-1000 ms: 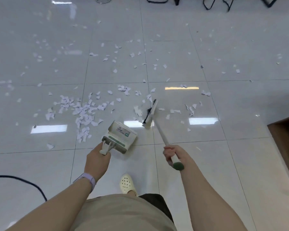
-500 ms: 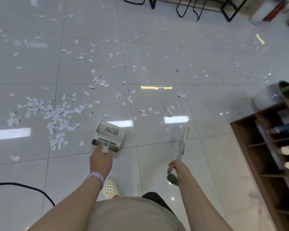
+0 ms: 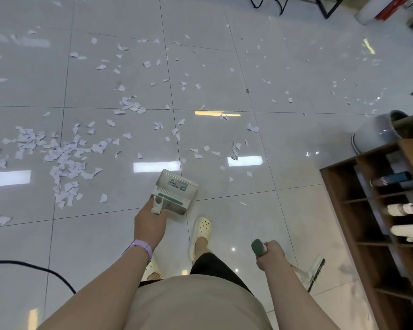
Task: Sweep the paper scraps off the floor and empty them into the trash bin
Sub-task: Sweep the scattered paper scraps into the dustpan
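White paper scraps lie scattered over the glossy grey tile floor, thickest in a heap at the left. My left hand grips the handle of a white and green dustpan, held just above the floor in front of my feet. My right hand is closed around the green end of a small broom's handle. The broom's head hangs low beside my right leg, bristles toward the shelf. A grey round bin stands at the right, partly cut off by the shelf.
A brown wooden shoe shelf with shoes in it fills the right side. A black cable crosses the floor at lower left. Black chair legs stand at the top. My feet wear cream clogs.
The broom has left the scraps and swung back down to my right side. The view has turned right, bringing the shelf and bin closer. The dustpan stays in my left hand.
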Available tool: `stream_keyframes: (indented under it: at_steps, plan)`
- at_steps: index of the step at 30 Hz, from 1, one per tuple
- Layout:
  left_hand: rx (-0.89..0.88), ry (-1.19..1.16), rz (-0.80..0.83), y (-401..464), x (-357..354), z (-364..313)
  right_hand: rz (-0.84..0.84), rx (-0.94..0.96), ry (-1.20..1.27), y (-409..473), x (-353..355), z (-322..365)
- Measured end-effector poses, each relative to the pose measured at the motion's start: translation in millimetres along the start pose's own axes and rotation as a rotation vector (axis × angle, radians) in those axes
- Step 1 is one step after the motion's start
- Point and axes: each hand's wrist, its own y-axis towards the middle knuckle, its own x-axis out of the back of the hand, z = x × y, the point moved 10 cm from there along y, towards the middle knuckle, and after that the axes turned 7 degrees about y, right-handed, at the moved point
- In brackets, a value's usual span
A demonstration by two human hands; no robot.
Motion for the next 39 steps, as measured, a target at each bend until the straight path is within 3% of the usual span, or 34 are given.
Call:
stream_keyframes:
  at_steps: [2, 6, 12, 15, 21, 24, 31, 39]
  plan:
    - [0.015, -0.024, -0.018, 2.7, -6.0, -11.1, 0.154, -0.105, -0.045, 16.7, -23.8, -5.9]
    - [0.065, 0.027, -0.039, 17.6, -22.0, -27.8, 0.16, -0.138, -0.217, 38.0, -47.3, 10.6]
    - [0.151, 0.115, -0.085, 32.8, -43.7, -58.5, 0.501, -0.373, -0.366, 5.0, -151.7, 28.2]
    - [0.19, 0.112, -0.124, 36.1, -48.7, -68.4, 0.663, -0.529, -0.273, -11.2, -206.2, 47.7]
    - [0.178, 0.169, -0.17, 40.9, -58.5, -101.4, 1.014, -0.821, 0.181, -11.0, -296.3, 154.6]
    - [0.18, 0.165, -0.176, 47.5, -68.2, -119.0, 1.171, -0.758, 0.059, -35.7, -329.8, 195.0]
    - [0.147, 0.043, -0.202, 70.2, -78.9, -148.1, 1.086, -0.514, -0.026, -39.1, -339.4, 224.1]
    - [0.051, 0.111, -0.04, 109.8, -101.9, -181.5, 0.609, -0.238, 0.069, 32.6, -272.4, 230.9]
